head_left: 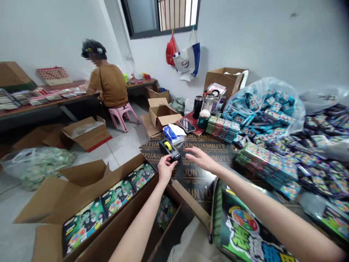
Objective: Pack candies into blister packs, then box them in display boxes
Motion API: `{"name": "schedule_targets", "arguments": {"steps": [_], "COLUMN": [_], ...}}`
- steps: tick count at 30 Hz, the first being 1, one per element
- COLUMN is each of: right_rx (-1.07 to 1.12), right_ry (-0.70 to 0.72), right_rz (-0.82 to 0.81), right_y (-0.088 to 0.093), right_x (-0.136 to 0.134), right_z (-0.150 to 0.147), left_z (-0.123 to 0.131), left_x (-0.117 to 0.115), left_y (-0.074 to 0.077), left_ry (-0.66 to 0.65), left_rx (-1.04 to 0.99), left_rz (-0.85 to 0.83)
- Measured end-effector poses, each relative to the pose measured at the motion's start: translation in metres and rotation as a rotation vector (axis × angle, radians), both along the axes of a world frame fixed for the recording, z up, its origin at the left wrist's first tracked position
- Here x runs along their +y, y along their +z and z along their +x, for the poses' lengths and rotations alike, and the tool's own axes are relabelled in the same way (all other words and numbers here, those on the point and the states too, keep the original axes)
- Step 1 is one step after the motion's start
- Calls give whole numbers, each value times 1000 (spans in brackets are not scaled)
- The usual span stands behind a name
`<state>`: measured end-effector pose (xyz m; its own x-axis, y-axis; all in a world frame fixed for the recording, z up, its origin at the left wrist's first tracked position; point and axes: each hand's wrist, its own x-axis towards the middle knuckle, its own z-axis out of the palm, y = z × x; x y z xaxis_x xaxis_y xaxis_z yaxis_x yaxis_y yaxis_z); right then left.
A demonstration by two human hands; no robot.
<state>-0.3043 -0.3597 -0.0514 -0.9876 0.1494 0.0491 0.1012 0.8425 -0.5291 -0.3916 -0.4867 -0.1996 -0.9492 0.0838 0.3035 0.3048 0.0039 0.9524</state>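
Note:
A black tape dispenser (176, 155) with a yellow-cored roll of tape (168, 146) stands near the table's left edge. My left hand (165, 170) is closed at its near end, thumb and fingers pinched against the side. Any strip of tape between those fingers is too small to make out. To the right of the dispenser, my right hand (201, 159) hovers above the dark printed tabletop (195, 178), fingers stretched out and holding nothing. Under my right forearm lies a green printed box (240, 233). Beyond the dispenser sits a blue and white tissue pack (173, 133).
An open carton (40, 214) with several green printed boxes (117, 196) stands at left. Stacked packs (267, 163) and a bag of blue packets (264, 105) fill the right. A phone (187, 124) and cups (198, 105) stand behind. A person (110, 82) sits at another table.

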Motion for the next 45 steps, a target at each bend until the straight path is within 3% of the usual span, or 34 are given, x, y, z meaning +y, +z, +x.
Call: {"name": "schedule_targets", "arguments": {"steps": [3, 8, 12, 16, 20, 25, 27, 29, 32, 34, 37, 39, 41, 43, 45], "right_rx": [-63, -89, -11, 81, -38, -57, -19, 16, 98, 214, 344, 348, 349, 377, 449], "right_ry": [-108, -200, -257, -255, -321, -375, -395, -403, -380, -341, -332, -327, -284, -241, -230], "right_rz": [-109, -156, -186, -293, -365, -260, -214, -184, -123, -5, 185, 256, 305, 316, 274], "right_y": [-32, -53, -48, -49, -71, -94, -88, -69, -28, -3, 17, 20, 16, 7, -9], "right_x": [-6, -16, -27, -30, -22, -9, -5, 0, 5, 0, -27, -51, -74, -92, -104], "right_z": [-63, -92, -90, -63, -34, -42, -46, -38, 10, 66, 162, 219, 263, 294, 314], "left_z": [-11, -11, -13, -13, -11, -12, -13, -10, 16, 54, 134, 185, 224, 248, 256], "left_x": [5, 4, 4, 4, 4, 6, 5, 1, -10, -19, -30, -32, -28, -20, -11], "left_y": [-14, -19, -22, -22, -22, -19, -20, -19, -9, 8, 48, 74, 86, 82, 67], "left_ry": [-50, -76, -83, -96, -91, -73, -74, -78, -9, -1, -236, -477, -686, -768, -731], "left_rx": [52, 73, 80, 72, 49, 27, 22, 8, -69, -56, 312, 670, 927, 1043, 1079], "left_rz": [37, 60, 50, 46, 58, 48, 50, 62, 124, 123, -72, -263, -421, -532, -596]}}
